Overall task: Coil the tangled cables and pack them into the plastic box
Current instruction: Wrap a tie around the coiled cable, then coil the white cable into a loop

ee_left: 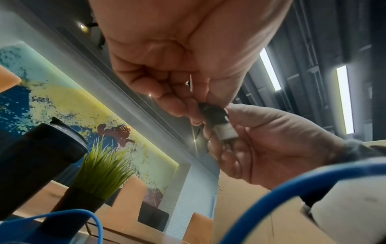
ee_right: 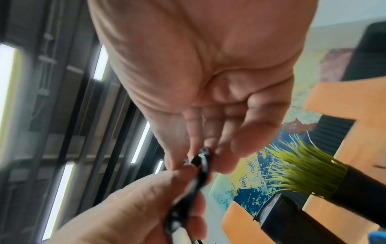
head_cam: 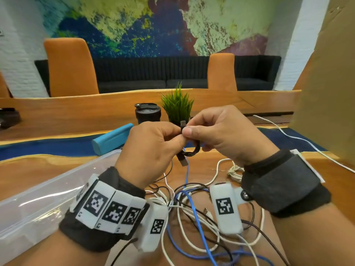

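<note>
Both hands are raised above the table and meet on a short black cable (head_cam: 192, 150) wound into a small coil. My left hand (head_cam: 151, 148) pinches the coil, and one USB plug (head_cam: 183, 161) hangs below it. My right hand (head_cam: 217, 131) pinches the cable's other plug (head_cam: 182, 124), which sticks up between thumb and forefinger. The wrist views show the same black coil (ee_left: 213, 115) (ee_right: 200, 166) held between the fingertips of both hands. A clear plastic box (head_cam: 38, 196) lies at the lower left. A tangle of white, blue and black cables (head_cam: 194, 206) lies on the wood under my wrists.
A black lidded cup (head_cam: 147, 113) and a small green plant (head_cam: 177, 106) stand just beyond my hands. A light blue case (head_cam: 113, 138) lies left of them. A white cable (head_cam: 299, 140) runs off to the right past a cardboard panel (head_cam: 326, 83). Orange chairs stand behind the table.
</note>
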`<state>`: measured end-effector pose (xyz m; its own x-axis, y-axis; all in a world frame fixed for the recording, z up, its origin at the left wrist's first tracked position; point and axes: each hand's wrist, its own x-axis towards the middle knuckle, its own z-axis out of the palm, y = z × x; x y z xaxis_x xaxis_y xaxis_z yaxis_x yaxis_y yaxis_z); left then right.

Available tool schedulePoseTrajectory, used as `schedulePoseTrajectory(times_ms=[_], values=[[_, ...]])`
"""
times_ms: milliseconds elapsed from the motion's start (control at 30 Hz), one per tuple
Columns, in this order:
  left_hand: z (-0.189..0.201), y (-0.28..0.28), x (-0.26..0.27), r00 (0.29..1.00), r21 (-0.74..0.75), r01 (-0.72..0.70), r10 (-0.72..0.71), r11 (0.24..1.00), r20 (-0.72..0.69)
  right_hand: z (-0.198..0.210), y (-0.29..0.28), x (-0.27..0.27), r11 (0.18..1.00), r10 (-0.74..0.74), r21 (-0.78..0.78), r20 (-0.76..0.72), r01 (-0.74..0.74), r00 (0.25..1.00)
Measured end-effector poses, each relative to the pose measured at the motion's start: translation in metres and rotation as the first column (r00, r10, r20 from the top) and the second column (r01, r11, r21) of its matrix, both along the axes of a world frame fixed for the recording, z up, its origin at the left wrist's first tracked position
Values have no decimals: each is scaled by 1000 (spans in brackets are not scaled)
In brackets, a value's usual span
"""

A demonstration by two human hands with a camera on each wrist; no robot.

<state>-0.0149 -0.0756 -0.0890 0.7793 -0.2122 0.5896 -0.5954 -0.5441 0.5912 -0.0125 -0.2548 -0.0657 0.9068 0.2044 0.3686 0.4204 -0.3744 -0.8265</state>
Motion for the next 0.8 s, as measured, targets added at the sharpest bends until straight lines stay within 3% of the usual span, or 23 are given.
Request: schedulePoseTrajectory(times_ms=[167, 267, 400, 567, 700, 800], values=[[8, -4, -4, 995, -81, 43, -50, 996, -87, 4, -19, -3, 999, -14, 36, -80, 17, 997], [15, 3, -3, 999, -96, 16, -21, 995, -49, 7, -49, 3, 992, -124, 4, -157, 126, 980], [26, 25, 2, 998, -95, -68, 67, 993, -23, -8, -90, 23, 927, -345, -238, -244, 289, 906], [33, 50, 9, 996, -167, -85, 84, 982, -17, -44, -106, 41, 829, -447, -508, -356, 231, 821], [34, 55, 12, 998, -150, -66, 66, 987, -11, -48, -119, 40, 889, -402, -422, -529, 178, 748], [34, 58, 14, 998, -105, -58, 60, 993, 8, -39, -132, 35, 891, -414, -407, -545, 202, 729]])
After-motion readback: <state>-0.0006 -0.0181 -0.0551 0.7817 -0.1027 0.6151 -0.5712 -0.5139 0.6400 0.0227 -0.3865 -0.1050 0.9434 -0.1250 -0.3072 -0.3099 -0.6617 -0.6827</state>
